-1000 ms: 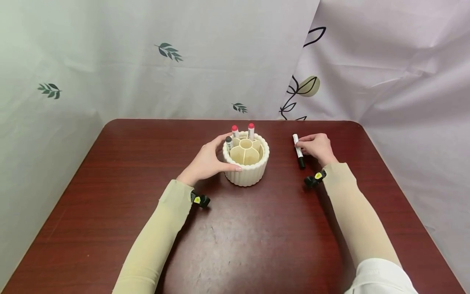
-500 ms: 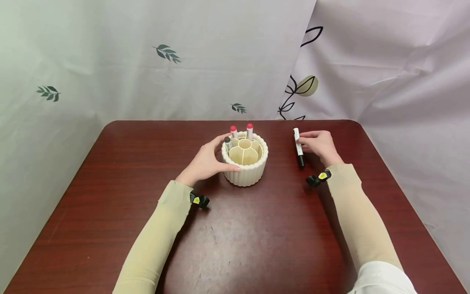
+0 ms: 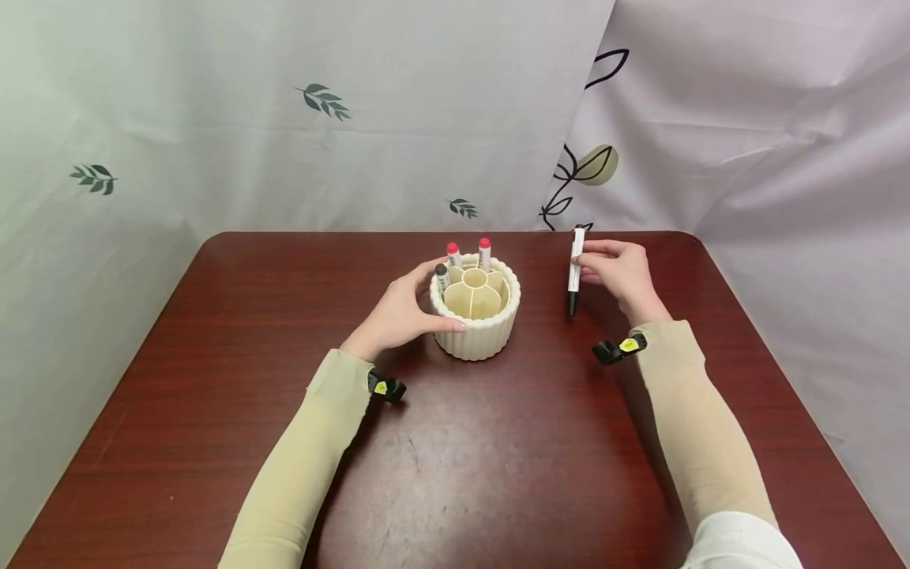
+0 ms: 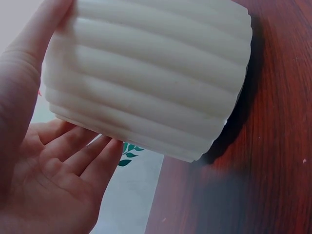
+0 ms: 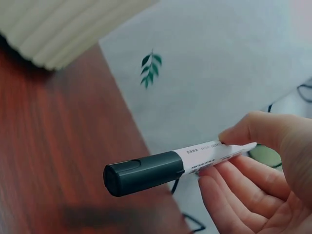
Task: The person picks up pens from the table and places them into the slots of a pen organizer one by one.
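Note:
A cream pen holder [image 3: 478,338] with a ribbed wall and petal-shaped compartments stands on the table. My left hand [image 3: 400,312] grips its left side, thumb along the front and fingers round the back; the left wrist view shows the fingers [image 4: 92,156] against the ribs. Two red-capped markers [image 3: 485,254] and a dark-capped marker [image 3: 442,276] stand in its back and left compartments. To the right, my right hand [image 3: 618,273] pinches a white marker [image 3: 575,261] between thumb and fingers. Its black cap [image 5: 144,174] points down, and the marker is nearly upright above the table.
The dark red wooden table [image 3: 498,466] has its far edge close behind the holder, with a pale leaf-print curtain [image 3: 391,142] beyond. Black wrist cameras stick out by the left wrist [image 3: 387,387] and right wrist [image 3: 617,348].
My right hand has lifted the white marker off the table and tilted it from lying to nearly upright. The left hand and the pen holder have stayed in place.

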`<action>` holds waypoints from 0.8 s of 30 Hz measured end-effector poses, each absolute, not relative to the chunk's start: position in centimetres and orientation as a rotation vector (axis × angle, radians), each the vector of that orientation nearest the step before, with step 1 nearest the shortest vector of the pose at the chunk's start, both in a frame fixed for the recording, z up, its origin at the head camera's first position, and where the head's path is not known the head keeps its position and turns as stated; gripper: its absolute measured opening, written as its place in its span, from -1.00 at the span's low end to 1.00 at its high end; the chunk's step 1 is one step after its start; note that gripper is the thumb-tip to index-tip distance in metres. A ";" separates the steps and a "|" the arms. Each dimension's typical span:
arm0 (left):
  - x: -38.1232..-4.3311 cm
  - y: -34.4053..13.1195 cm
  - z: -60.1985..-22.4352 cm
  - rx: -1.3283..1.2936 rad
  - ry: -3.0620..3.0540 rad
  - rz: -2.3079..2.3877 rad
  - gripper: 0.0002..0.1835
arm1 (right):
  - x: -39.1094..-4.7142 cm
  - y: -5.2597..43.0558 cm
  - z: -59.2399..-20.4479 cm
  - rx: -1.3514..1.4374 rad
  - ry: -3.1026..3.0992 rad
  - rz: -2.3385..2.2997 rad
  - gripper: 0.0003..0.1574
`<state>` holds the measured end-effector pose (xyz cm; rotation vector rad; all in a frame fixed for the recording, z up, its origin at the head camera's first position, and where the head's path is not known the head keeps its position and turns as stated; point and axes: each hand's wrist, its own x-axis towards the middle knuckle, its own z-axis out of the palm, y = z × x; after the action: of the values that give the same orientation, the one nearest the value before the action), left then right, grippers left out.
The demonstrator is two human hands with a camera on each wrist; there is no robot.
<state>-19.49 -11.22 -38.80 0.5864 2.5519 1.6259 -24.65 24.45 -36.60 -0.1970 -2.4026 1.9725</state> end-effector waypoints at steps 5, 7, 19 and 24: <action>-19.5 -11.2 -38.9 0.592 2.549 1.630 0.12 | -24.0 23.5 -35.3 -0.098 -2.291 2.005 -0.54; -19.5 -11.2 -38.9 0.590 2.553 1.626 0.13 | -23.8 23.1 -34.8 -0.063 -2.250 2.016 -0.55; -19.5 -11.3 -39.2 0.601 2.527 1.675 0.10 | -22.0 21.3 -31.9 0.119 -2.066 2.061 -0.66; -19.6 -11.3 -39.3 0.603 2.525 1.685 0.09 | -21.2 20.4 -31.0 0.208 -1.946 2.127 -0.67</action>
<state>-19.56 -11.28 -39.30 0.6028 2.5246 1.6850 -21.20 20.42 -30.97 0.2082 -1.9458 2.1272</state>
